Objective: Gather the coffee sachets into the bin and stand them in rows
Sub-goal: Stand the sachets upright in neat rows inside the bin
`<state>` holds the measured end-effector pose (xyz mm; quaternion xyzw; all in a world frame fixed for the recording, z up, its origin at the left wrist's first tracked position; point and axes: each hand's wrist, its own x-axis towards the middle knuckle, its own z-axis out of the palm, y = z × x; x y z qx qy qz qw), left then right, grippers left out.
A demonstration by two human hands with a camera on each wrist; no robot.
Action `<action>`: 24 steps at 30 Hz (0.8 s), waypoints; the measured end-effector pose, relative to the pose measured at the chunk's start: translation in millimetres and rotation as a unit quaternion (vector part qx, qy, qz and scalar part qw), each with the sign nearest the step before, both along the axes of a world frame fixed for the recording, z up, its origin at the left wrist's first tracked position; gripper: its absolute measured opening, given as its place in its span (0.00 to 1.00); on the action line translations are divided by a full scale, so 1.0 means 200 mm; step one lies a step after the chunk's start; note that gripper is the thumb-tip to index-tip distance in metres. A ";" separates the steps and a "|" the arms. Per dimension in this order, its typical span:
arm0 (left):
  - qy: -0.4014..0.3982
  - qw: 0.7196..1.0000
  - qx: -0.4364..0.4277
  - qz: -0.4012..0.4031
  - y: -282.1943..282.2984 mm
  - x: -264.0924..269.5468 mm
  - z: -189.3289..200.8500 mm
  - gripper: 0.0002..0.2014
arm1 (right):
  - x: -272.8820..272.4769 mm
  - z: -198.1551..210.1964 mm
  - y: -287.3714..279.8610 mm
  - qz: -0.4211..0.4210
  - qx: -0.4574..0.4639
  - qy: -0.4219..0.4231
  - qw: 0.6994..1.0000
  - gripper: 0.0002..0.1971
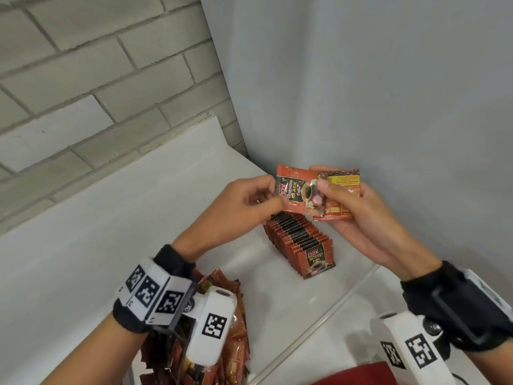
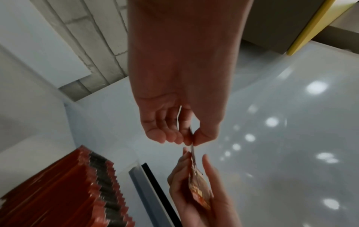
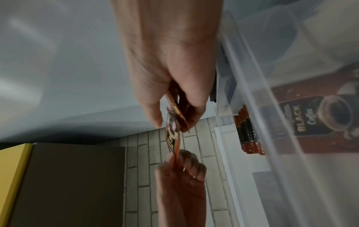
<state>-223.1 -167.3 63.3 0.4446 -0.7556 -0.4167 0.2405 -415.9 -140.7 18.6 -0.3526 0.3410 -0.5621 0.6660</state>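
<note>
Above the clear plastic bin I hold red-and-black coffee sachets. My left hand pinches the left edge of a front-facing sachet. My right hand grips that sachet's other side with the thumb, together with a second sachet turned back-side out and lying in its palm. The left wrist view shows the pinch edge-on at the sachet, the right wrist view likewise at the sachet. Inside the bin stands one row of upright sachets, just below both hands. A loose pile of sachets lies under my left wrist.
The bin sits on a white counter in a corner, with a grey brick wall on the left and a smooth wall on the right. A red item shows at the bottom edge. A dark box with a yellow edge appears in the wrist views.
</note>
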 end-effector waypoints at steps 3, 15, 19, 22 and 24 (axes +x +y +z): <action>-0.019 1.000 -0.012 0.014 -0.01 0.02 0.03 0.07 | 0.00 0.00 0.00 0.001 0.005 -0.005 1.000 0.22; 0.003 0.994 -0.003 -0.110 -0.04 0.07 0.10 0.15 | -0.01 0.01 0.01 -0.021 -0.013 -0.052 0.998 0.17; -0.077 0.970 -0.025 -0.229 0.01 -0.01 0.04 0.17 | -0.01 0.01 -0.01 -0.074 -0.003 -0.113 0.991 0.17; -0.157 0.933 -0.079 -0.314 0.04 -0.09 -0.05 0.14 | -0.01 0.01 0.00 -0.074 -0.002 -0.115 0.991 0.18; -0.181 0.913 -0.099 -0.352 0.07 -0.13 -0.13 0.13 | -0.01 0.01 0.00 -0.071 -0.001 -0.112 0.991 0.19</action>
